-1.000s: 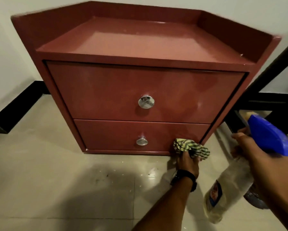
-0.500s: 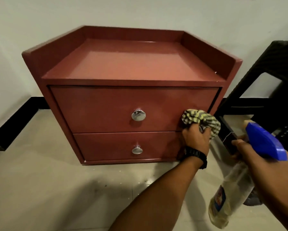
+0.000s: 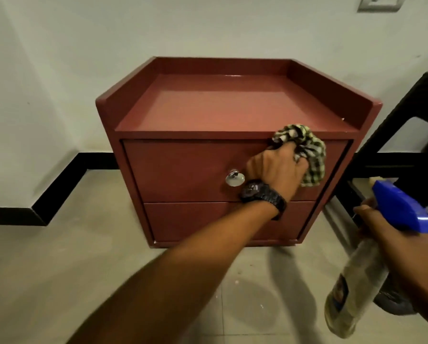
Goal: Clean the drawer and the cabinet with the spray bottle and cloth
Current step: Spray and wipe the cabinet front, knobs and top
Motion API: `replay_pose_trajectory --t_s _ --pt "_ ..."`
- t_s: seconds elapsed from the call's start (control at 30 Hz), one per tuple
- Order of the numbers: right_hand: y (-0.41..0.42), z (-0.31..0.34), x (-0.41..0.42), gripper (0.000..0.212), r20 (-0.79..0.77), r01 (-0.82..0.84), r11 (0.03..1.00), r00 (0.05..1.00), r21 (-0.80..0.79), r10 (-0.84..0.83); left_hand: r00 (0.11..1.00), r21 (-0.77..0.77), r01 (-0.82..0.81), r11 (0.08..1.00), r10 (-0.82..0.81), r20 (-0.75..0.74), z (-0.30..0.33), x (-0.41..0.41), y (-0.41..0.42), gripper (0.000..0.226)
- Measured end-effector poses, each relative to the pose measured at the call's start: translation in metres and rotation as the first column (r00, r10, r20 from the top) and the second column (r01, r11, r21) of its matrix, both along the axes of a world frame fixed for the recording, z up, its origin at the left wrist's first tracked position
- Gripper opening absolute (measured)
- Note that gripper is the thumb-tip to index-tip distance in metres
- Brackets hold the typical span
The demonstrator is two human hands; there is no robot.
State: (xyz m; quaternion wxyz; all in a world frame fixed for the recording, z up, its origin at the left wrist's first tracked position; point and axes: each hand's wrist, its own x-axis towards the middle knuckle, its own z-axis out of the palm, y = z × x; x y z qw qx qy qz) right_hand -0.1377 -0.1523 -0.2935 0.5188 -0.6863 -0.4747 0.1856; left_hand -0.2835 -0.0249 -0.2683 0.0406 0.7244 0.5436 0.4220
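My left hand [image 3: 277, 167] is curled tight around a bunched green-and-white checked cloth [image 3: 304, 150], pressing it against the front of the upper drawer [image 3: 183, 170] near that drawer's top right corner, just under the front edge of the cabinet's top. A black wristwatch [image 3: 263, 194] sits on that wrist, which crosses in front of the seam between the two drawers. A round silver knob [image 3: 235, 178] at the middle of the upper drawer shows just beside the watch. The lower drawer [image 3: 183, 222] is partly hidden behind my forearm, and I cannot see its knob.

The cabinet [image 3: 232, 105] is a small reddish-brown unit standing on a pale tiled floor [image 3: 59, 269], its back against a white wall [image 3: 84, 45]. A raised lip runs around the back and sides of its flat top.

My right hand [image 3: 401, 247] is off past the cabinet's right side, low in the view, fingers wrapped round the neck of a spray bottle [image 3: 356, 289]. The bottle has a blue trigger head and a clear body with a label (too blurred to read), and it hangs tilted, base lowest, above the floor.

A black skirting band [image 3: 59, 184] runs along the foot of the wall. Dark furniture [image 3: 406, 125] stands to the right of the cabinet, and a wall switch plate [image 3: 381, 3] shows at the top right.
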Motion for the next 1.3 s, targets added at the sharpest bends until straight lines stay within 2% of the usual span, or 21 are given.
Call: replay_pose_trajectory --t_s 0.03,0.07,0.13,0.3,0.47,0.53,0.6,0.67,0.8,0.87,0.93,1.03,1.07,1.1,1.17,1.3 --pt "-0.003 -0.001 -0.006 0.005 0.003 -0.042 0.996 0.999 0.078 0.042 1.0 0.049 -0.028 0.998 0.028 0.006 0.001 -0.019 0.002 0.026" --pt "-0.003 -0.002 -0.011 0.004 0.016 -0.055 0.995 0.998 0.087 0.054 0.998 0.088 -0.059 0.994 0.059 0.008 0.001 -0.038 0.004 0.027" --pt "0.001 0.002 -0.026 0.009 -0.012 -0.071 0.997 0.997 0.029 0.072 0.992 0.145 -0.123 0.982 0.126 -0.011 0.001 -0.075 0.007 0.025" --pt "0.013 -0.001 -0.035 0.009 -0.056 -0.065 0.997 0.996 0.047 0.067 0.945 0.283 -0.317 0.905 0.327 0.011 -0.047 -0.147 0.017 0.025" --pt "0.016 -0.008 -0.039 0.011 -0.081 -0.077 0.997 0.994 0.004 0.077 0.918 0.215 -0.256 0.943 0.307 -0.252 -0.103 -0.154 0.011 0.028" --pt "0.017 -0.011 -0.042 0.022 -0.076 -0.088 0.996 0.993 -0.031 0.085 0.916 0.203 -0.248 0.947 0.298 -0.27 -0.099 -0.14 0.008 0.022" --pt "0.019 -0.014 -0.041 0.022 -0.08 -0.075 0.997 0.994 -0.036 0.072 0.908 0.251 -0.242 0.937 0.31 -0.283 -0.091 -0.128 0.01 0.017" --pt "0.02 -0.017 -0.039 0.02 -0.076 -0.071 0.997 0.995 -0.031 0.068 0.89 0.275 -0.265 0.924 0.345 -0.3 -0.093 -0.124 0.011 0.028" --pt "0.021 -0.019 -0.04 0.008 -0.093 -0.108 0.994 0.99 -0.021 0.105 0.905 0.15 -0.257 0.955 0.293 -0.308 -0.121 -0.119 0.003 0.028" --pt "0.019 -0.02 -0.042 0.012 -0.11 -0.119 0.993 0.987 -0.002 0.118 0.935 0.033 -0.254 0.967 0.254 -0.249 -0.122 -0.113 -0.001 0.027" --pt "0.02 -0.021 -0.043 0.012 -0.107 -0.124 0.992 0.987 -0.004 0.123 0.96 0.001 -0.269 0.963 0.268 -0.086 -0.107 -0.106 0.001 0.029" --pt "0.021 -0.023 -0.044 0.018 -0.111 -0.105 0.994 0.988 -0.009 0.103 0.961 0.125 -0.257 0.958 0.239 0.142 -0.073 -0.089 0.004 0.04" --pt "0.021 -0.024 -0.046 0.019 -0.118 -0.101 0.995 0.988 -0.005 0.1 0.965 0.164 -0.237 0.958 0.212 0.154 -0.064 -0.083 0.004 0.044" --pt "0.021 -0.024 -0.047 0.019 -0.122 -0.104 0.995 0.987 -0.003 0.103 0.975 0.208 -0.215 0.954 0.196 0.107 -0.058 -0.078 0.005 0.044" --pt "0.021 -0.024 -0.05 0.017 -0.12 -0.107 0.994 0.987 -0.004 0.106 0.977 0.32 -0.15 0.935 0.189 -0.095 -0.054 -0.068 0.008 0.038" --pt "0.023 -0.022 -0.051 0.018 -0.126 -0.103 0.995 0.987 0.008 0.103 0.873 0.557 0.148 0.817 0.156 -0.462 -0.064 -0.055 0.026 0.012"
